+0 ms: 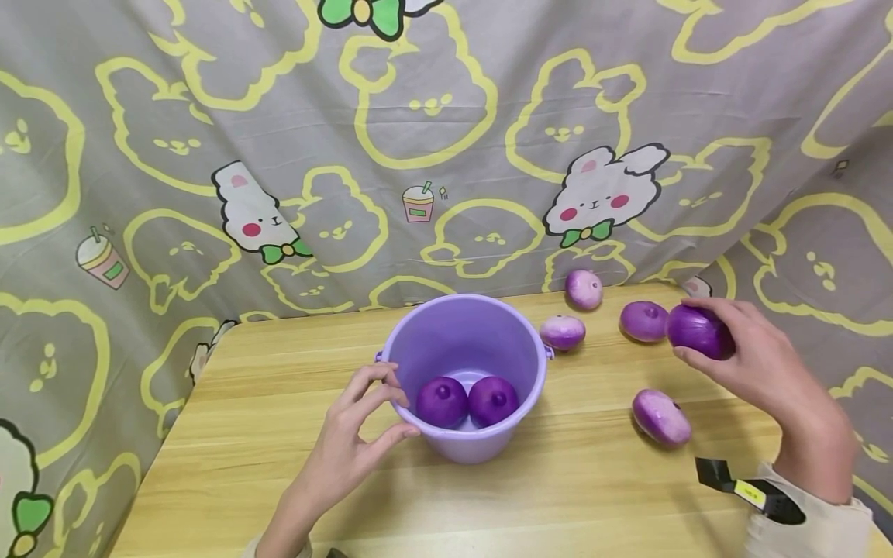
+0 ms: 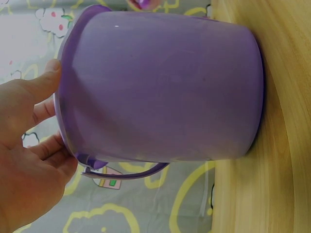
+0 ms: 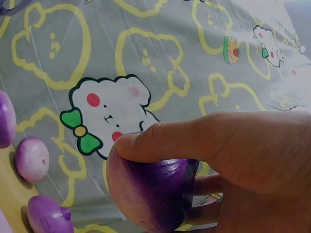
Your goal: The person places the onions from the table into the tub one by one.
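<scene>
A purple bucket [image 1: 463,449] stands upright on the table, with two purple onions [image 1: 443,402] lying on its bottom. My left hand [image 1: 349,434] holds the left side of the bucket's rim, thumb at the near edge. The left wrist view shows that hand [image 2: 34,141] at the rim, beside the hanging handle [image 2: 131,174]. Over the table's right side, my right hand [image 1: 753,353] grips a dark purple onion [image 1: 700,332] between thumb and fingers. In the right wrist view this onion [image 3: 150,189] appears raised off the table, paler on one side.
Several more onions lie right of the bucket: a pale one [image 1: 584,289] at the back, one [image 1: 563,332] near the rim, a purple one [image 1: 643,322] close to my right hand, and another [image 1: 661,418] nearer the front. A patterned grey curtain [image 1: 293,139] hangs behind the wooden table [image 1: 279,364].
</scene>
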Demonstrator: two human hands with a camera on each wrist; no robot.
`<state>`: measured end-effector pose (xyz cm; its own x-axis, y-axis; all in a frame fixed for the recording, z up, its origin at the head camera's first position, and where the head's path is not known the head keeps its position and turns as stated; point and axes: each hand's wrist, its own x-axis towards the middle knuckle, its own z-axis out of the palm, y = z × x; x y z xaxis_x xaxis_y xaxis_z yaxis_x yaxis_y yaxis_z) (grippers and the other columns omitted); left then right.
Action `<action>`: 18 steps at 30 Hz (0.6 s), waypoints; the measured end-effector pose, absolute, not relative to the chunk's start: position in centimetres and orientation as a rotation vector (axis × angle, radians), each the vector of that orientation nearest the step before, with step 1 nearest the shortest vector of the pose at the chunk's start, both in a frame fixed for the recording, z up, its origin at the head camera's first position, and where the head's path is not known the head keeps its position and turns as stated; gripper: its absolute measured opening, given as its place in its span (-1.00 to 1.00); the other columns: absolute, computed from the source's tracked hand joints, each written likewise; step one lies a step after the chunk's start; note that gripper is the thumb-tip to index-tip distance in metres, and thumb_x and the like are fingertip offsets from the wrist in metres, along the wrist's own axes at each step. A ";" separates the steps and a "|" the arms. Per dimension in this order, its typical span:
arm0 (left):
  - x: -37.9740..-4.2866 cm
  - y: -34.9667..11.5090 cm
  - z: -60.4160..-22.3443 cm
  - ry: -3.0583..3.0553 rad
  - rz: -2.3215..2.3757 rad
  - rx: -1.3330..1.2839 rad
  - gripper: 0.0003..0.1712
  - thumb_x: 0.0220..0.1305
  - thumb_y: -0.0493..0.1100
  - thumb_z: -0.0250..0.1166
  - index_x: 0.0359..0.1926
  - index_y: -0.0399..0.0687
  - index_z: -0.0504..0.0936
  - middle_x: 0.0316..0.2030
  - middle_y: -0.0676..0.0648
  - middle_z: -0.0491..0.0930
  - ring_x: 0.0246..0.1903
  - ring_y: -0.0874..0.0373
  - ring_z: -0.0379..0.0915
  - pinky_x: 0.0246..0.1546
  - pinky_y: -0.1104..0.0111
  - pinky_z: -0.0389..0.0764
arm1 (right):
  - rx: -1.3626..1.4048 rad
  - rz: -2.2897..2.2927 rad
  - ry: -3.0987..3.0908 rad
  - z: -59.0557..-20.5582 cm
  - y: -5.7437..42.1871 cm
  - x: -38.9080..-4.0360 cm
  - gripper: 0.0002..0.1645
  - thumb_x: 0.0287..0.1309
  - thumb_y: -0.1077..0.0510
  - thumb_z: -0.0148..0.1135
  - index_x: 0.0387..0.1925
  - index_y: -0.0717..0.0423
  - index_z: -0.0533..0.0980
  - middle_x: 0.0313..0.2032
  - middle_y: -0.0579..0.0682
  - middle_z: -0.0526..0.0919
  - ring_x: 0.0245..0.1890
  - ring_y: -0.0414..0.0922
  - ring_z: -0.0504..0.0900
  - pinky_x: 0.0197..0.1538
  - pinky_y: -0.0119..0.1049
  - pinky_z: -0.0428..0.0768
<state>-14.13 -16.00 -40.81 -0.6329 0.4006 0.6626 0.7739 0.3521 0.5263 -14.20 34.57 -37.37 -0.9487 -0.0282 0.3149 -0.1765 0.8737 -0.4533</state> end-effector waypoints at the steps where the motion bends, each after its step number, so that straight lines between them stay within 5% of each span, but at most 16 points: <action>1: -14.1 -16.0 -40.8 -2.197 -1.198 -1.027 -0.73 0.18 -0.01 0.53 -0.17 0.07 0.66 0.01 0.02 0.51 0.26 -0.21 0.44 0.45 0.20 0.37 | 0.159 0.703 -2.742 -37.3 34.5 -14.2 -0.10 0.12 0.08 0.55 0.41 0.19 0.33 0.16 0.46 0.36 0.01 0.42 0.41 -0.17 0.46 0.52; 18: -14.1 -16.0 -40.8 -2.192 -1.200 -1.032 -0.72 0.17 -0.04 0.55 -0.17 0.04 0.66 0.00 -0.03 0.52 0.26 -0.21 0.44 0.45 0.18 0.37 | 0.223 0.696 -2.696 -36.5 33.1 -13.9 -0.15 0.06 0.13 0.59 0.36 0.11 0.40 0.15 0.44 0.39 -0.02 0.40 0.46 -0.20 0.42 0.55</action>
<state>-14.12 -15.98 -40.76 -0.6278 0.4018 0.6666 0.7781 0.3467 0.5238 -13.86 33.10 -36.50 -0.9276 -0.0647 0.3680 -0.2348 0.8671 -0.4394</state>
